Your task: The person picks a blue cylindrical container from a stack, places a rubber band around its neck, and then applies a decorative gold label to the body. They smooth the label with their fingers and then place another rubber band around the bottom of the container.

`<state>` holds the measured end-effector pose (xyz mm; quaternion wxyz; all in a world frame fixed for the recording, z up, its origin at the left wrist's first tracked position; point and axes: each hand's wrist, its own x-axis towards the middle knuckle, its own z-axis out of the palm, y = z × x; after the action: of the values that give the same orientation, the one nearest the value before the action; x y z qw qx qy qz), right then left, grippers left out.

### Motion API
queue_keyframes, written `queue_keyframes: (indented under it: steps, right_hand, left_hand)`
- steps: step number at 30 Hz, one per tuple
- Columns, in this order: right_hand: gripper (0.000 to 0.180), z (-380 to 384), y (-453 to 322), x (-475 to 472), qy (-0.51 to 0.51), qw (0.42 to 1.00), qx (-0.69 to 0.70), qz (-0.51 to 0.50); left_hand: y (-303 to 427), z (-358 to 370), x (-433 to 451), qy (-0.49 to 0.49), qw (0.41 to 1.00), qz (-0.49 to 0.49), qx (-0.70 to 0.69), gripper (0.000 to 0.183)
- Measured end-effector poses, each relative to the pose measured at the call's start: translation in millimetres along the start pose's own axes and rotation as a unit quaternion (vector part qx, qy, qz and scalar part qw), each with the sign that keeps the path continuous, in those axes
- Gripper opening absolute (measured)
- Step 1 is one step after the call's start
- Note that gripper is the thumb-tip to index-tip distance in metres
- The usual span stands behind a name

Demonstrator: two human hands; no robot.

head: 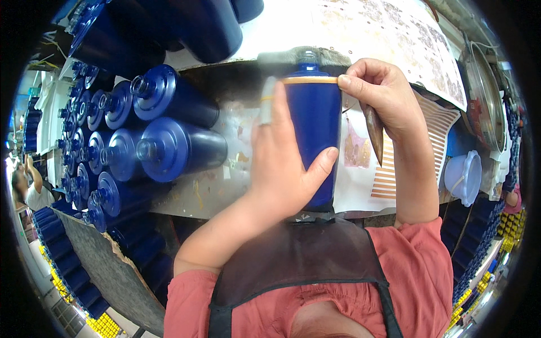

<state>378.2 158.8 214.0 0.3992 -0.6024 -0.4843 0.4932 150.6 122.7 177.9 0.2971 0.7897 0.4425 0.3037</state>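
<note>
Lying in front of me is a dark blue glass bottle point(315, 114), its neck pointing away from me. A thin gold strip point(310, 80) runs across it just below the shoulder. My left hand point(281, 164), partly blurred, is against the bottle's left side with fingers extended and thumb across the glass. One of its fingers bears a whitish cover with a yellow band. My right hand point(380, 95) presses thumb and forefinger at the strip's right end. A brown, pointed, horn-like tool point(374, 133) is tucked in that same hand, tip towards me.
Many blue bottles point(162, 150) lie stacked on the left, necks facing left. Right of my bottle is a sheet of gold strips point(427, 135). Patterned printed sheets point(380, 38) cover the far side. A pale blue bucket point(463, 177) stands right. Another person point(36, 186) is at far left.
</note>
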Motion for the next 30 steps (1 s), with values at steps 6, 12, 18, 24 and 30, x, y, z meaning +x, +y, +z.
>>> queue_keyframes:
  steps: [6, 12, 18, 24, 30]
  right_hand:
    - [0.025, 9, -1, -1, 0.015, 0.999, -0.025, -0.018]
    - [0.023, 8, -8, -6, 0.029, 0.997, -0.068, -0.027]
    - [0.016, -1, -15, -14, 0.002, 0.999, -0.029, -0.033]
    - [0.017, -1, -15, -16, -0.007, 0.999, -0.016, -0.041]
    - [0.019, -2, -13, -12, -0.001, 0.999, -0.028, -0.021]
  left_hand:
    - [-12, 6, 10, -0.014, 0.95, -0.087, -0.301, 0.107]
    - [-22, 16, 14, 0.017, 0.936, -0.108, -0.334, 0.092]
    - [-23, 4, 27, 0.093, 0.943, -0.056, -0.316, 0.062]
    - [-14, 1, 55, 0.145, 0.899, -0.131, -0.392, 0.016]
    - [-9, -1, 56, 0.138, 0.874, -0.123, -0.45, 0.018]
